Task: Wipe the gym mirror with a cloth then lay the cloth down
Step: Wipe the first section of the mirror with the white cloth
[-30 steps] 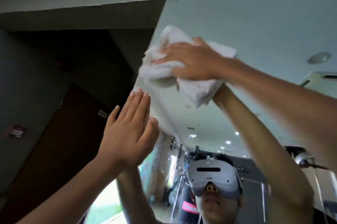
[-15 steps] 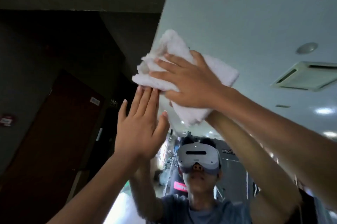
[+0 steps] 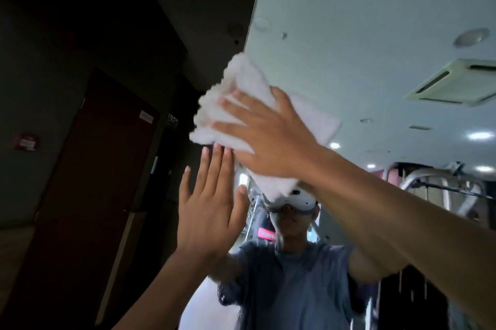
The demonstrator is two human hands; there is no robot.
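Observation:
A folded white cloth (image 3: 241, 93) lies flat against the gym mirror (image 3: 362, 21) near its left edge. My right hand (image 3: 268, 136) presses on the cloth with its fingers spread and straight. Just below and to the left, my left hand (image 3: 209, 211) rests flat on the glass with straight fingers, its fingertips touching the cloth's lower edge. The mirror reflects me, both my arms and the gym ceiling.
A dark wall (image 3: 80, 34) and a dark red door (image 3: 88, 195) stand left of the mirror. The reflection shows a ceiling air vent (image 3: 453, 82), ceiling lights and gym machines (image 3: 429, 184).
My right hand has slid the cloth downward along the mirror. The view has tilted lower, so more of the reflected torso shows. My left hand stays flat on the glass.

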